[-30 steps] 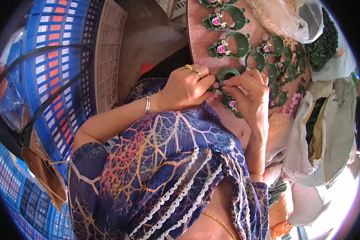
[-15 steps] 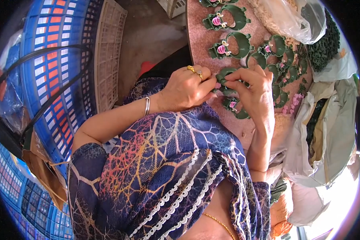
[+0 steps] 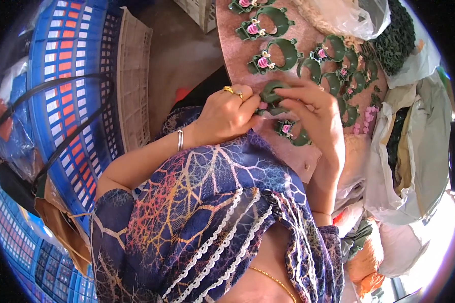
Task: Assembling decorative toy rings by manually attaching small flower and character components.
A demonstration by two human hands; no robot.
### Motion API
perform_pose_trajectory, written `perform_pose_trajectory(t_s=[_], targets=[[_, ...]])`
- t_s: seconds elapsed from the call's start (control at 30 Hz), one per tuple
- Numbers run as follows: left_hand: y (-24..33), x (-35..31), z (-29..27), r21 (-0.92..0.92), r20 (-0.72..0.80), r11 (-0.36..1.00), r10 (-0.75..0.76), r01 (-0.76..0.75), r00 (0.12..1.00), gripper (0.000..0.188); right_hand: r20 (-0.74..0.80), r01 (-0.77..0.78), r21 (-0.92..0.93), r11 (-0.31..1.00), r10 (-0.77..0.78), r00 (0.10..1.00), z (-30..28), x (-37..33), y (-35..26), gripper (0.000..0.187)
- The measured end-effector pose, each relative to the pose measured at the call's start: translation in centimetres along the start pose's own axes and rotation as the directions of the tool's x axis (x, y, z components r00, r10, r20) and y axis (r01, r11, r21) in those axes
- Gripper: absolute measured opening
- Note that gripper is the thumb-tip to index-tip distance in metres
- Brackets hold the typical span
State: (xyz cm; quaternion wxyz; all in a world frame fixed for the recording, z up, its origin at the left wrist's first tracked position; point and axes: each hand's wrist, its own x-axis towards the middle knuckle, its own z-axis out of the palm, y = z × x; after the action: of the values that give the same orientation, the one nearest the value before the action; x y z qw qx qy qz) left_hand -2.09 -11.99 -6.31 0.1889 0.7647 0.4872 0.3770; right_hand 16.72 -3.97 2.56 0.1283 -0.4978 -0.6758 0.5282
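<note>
We have a green ring (image 3: 273, 92), partly hidden, between our fingers (image 3: 294, 93), its pink bit (image 3: 262, 105) beside the left ones.

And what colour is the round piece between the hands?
The round piece is green; head view.

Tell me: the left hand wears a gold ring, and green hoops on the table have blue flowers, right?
Not quite: those flowers are pink, not blue, as the head view shows. The left hand wears a gold ring, and green hoops are on the table.
</note>
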Motion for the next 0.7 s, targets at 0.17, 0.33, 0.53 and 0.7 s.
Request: perform_pose_trajectory(t_s=[0.17, 0.33, 0.53, 0.7], targets=[[0.2, -0.2, -0.4, 0.029, 0.024, 0.999, -0.032, 0.031, 0.999, 0.036, -0.329, 0.103, -0.177, 0.979, -0.157, 0.931, -1.5, -0.6, -0.6, 0.024], [0.6, -0.3, -1.3, -0.145, -0.014, 0.975, -0.171, 0.167, 0.985, 0.035, -0.443, 0.193, -0.064, 0.979, -0.201, 0.874, -1.6, -1.9, 0.8, 0.019], [1.0, 0.7, -3.4, -0.465, 0.317, 0.683, -0.465, 0.563, 0.827, 0.024, -0.331, 0.184, -0.164, 0.969, -0.229, 0.915, -1.4, -2.8, 1.4, 0.021], [0.3, 2.5, -5.0, -0.609, 0.599, 0.259, -0.469, 0.75, 0.649, 0.031, -0.332, 0.181, -0.109, 0.977, -0.208, 0.92, -0.5, -2.0, 0.5, 0.022]])
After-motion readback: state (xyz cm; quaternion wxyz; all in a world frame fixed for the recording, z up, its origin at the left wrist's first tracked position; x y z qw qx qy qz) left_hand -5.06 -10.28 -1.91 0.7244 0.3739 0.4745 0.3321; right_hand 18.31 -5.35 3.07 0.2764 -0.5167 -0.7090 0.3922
